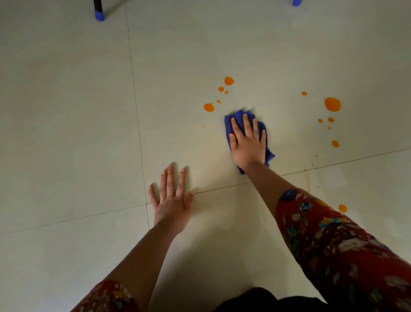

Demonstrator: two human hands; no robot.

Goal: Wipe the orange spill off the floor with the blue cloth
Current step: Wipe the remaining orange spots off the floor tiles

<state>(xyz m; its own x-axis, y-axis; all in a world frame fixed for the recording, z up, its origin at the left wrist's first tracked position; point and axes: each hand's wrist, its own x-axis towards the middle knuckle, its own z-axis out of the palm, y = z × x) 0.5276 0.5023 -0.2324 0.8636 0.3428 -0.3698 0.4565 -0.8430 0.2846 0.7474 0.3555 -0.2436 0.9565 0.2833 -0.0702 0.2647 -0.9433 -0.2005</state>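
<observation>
My right hand (248,144) lies flat with straight fingers on the crumpled blue cloth (239,116), pressing it to the pale tiled floor (66,133). Orange spill drops lie around it: a cluster up and to the left, with one drop (209,107) close to the cloth, and a bigger blot (332,104) with several small drops to the right. One more drop (342,208) lies beside my right sleeve. My left hand (171,200) rests flat on the floor, fingers spread, holding nothing.
Two furniture legs with blue feet stand at the far edge, one at the top left (99,14) and one at the top right (297,2). Dark grout lines cross the floor (138,124). A faint orange streak (308,182) runs near the right grout line.
</observation>
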